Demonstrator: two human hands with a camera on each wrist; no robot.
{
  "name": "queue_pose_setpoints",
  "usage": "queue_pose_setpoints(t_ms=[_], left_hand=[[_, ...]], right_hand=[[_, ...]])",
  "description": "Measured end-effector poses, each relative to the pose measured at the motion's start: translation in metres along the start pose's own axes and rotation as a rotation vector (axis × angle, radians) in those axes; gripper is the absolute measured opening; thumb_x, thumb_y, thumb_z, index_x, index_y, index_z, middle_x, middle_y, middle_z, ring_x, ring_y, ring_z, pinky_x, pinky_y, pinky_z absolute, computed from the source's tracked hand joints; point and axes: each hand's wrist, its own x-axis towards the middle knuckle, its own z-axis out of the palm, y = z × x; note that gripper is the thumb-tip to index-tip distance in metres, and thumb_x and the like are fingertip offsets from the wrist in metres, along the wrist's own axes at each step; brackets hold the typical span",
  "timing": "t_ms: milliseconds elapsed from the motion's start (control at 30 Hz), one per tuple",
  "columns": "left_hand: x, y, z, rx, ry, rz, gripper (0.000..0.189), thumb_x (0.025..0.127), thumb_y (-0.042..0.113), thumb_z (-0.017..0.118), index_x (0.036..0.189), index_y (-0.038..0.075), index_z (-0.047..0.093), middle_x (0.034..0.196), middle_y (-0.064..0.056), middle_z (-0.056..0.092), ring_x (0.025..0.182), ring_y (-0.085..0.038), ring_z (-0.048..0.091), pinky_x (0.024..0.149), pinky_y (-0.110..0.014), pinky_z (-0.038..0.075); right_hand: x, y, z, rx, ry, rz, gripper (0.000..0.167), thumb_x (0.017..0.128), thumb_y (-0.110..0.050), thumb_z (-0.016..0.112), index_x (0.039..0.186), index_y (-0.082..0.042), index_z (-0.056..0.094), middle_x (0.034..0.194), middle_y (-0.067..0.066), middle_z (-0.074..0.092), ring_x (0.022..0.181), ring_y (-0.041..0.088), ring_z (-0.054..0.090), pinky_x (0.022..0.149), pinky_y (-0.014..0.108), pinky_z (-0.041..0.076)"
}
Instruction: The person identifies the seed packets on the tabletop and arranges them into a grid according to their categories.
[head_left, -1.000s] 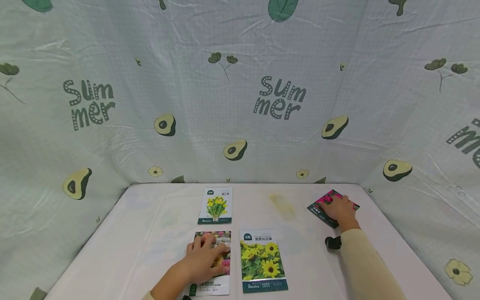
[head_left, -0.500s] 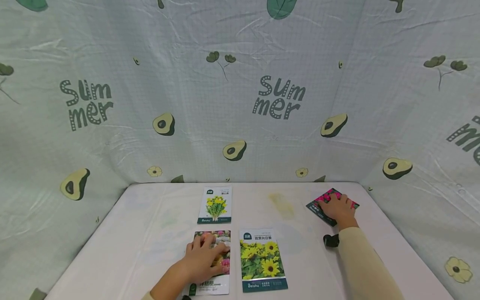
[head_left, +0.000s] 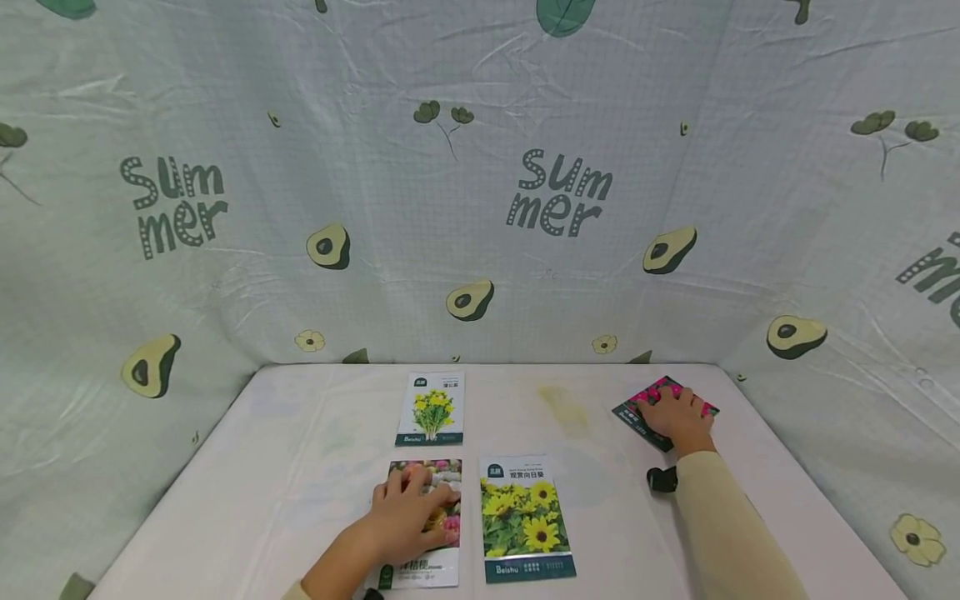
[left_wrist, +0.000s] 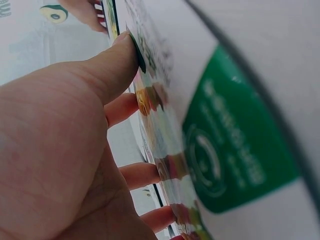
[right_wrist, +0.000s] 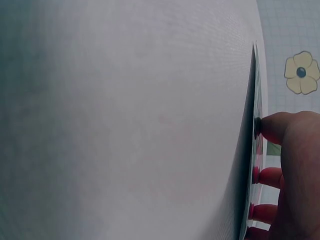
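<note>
My left hand (head_left: 403, 518) rests on a seed packet (head_left: 448, 562) with pink and white flowers, lying at the front of the table left of centre. In the left wrist view the spread fingertips and thumb (left_wrist: 117, 57) touch its printed face. Far over on the right, my right hand (head_left: 678, 418) presses its fingertips on a dark seed packet (head_left: 637, 423) with magenta flowers, which lies at an angle. The right wrist view shows that packet (right_wrist: 256, 100) edge-on, its near side slightly off the tabletop, fingertips on its face. Each hand hides part of its packet.
A sunflower seed packet (head_left: 527, 521) lies right of the left hand. Behind the left hand is a white packet (head_left: 431, 410) with yellow flowers. The white table (head_left: 247, 500) meets a hanging avocado-print sheet (head_left: 405, 275) at its back and sides.
</note>
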Motion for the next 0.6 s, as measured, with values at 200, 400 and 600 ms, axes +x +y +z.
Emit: queue_pose_setpoints(t_ms=[200,400,600], left_hand=[[-0.004,0.007,-0.008,-0.005,-0.017,-0.013,0.047,0.089,0.05,0.074,0.133,0.039,0.063,0.142,-0.01,0.044,0.127,-0.047,0.035,0.103,-0.071,0.027],[-0.005,0.008,-0.011,0.005,-0.031,-0.016,0.048,0.09,0.05,0.074,0.135,0.037,0.062,0.141,-0.011,0.044,0.126,-0.046,0.035,0.103,-0.07,0.027],[-0.004,0.007,-0.011,0.007,-0.03,-0.014,0.049,0.09,0.053,0.073,0.135,0.037,0.062,0.143,-0.011,0.044,0.127,-0.046,0.035,0.103,-0.07,0.028]], right_hand=[[0.0,0.002,0.001,0.015,-0.005,-0.001,0.081,0.104,-0.05,0.041,0.156,0.008,0.018,0.153,0.045,0.007,0.142,0.063,0.007,0.115,0.077,0.01],[-0.001,0.002,-0.001,0.027,-0.013,-0.004,0.082,0.104,-0.05,0.041,0.157,0.008,0.017,0.154,0.045,0.005,0.143,0.063,0.006,0.115,0.078,0.008],[-0.001,0.001,0.001,0.016,0.0,0.001,0.082,0.104,-0.051,0.043,0.156,0.007,0.019,0.153,0.044,0.008,0.141,0.063,0.009,0.115,0.077,0.011]])
